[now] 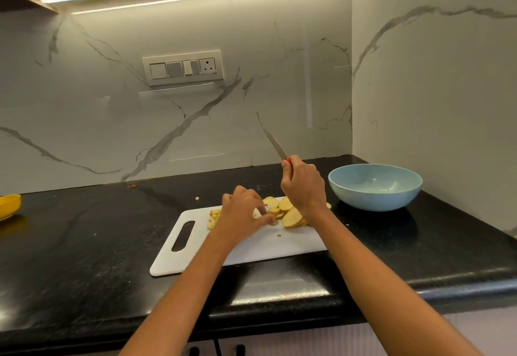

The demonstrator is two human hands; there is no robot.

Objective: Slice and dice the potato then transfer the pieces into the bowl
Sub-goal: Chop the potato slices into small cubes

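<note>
One yellow dish (9, 206) sits at the far left of the table (84, 244). One white cutting board (251, 246) carries the potato. A small heap of diced pieces (214, 218) lies left of the left hand (242, 213), whose fingers (265, 219) pinch a slice. Roughly five potato slices (292, 217) remain: stiff, light, wet-slick; hold by the edges. The right hand (303, 188) is closed around one knife (272, 140), blade raised. One blue bowl (375, 186) stands empty.

My cutting board (251, 246) is plain white on a speckled black counter (84, 244). Potato slices (291, 217) pale yellow, tan-edged. Bowl (375, 186) soft light blue. Knife handle (288, 160) red, I think. White wall (140, 120), grey marble veining. Yellow dish (9, 206) at left.
</note>
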